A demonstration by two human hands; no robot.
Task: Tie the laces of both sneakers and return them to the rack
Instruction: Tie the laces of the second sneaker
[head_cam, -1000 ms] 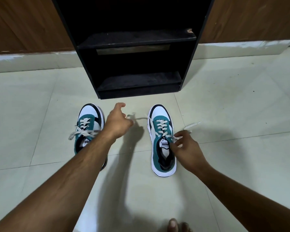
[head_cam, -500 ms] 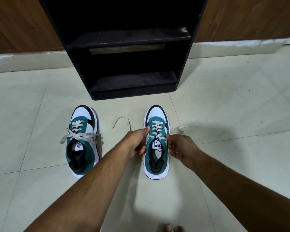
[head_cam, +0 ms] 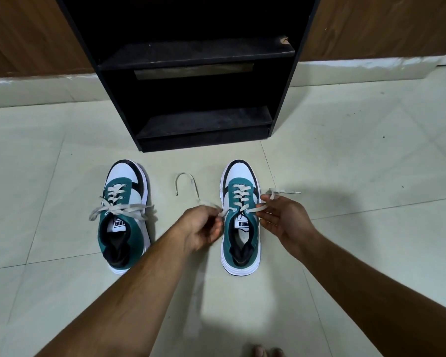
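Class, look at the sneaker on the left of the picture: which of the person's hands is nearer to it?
Left. The left hand is between the two sneakers, right of the left sneaker; the right hand is beyond the right sneaker.

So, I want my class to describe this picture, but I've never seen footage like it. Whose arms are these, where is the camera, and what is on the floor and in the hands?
The camera sits on a person's head, looking forward and down, so the two bare arms are the wearer's own. On the tiled floor stand two green and white sneakers before an empty black rack. The left sneaker has loose laces lying across it. The left hand and right hand each pinch one lace end of the right sneaker; no knot is made yet.
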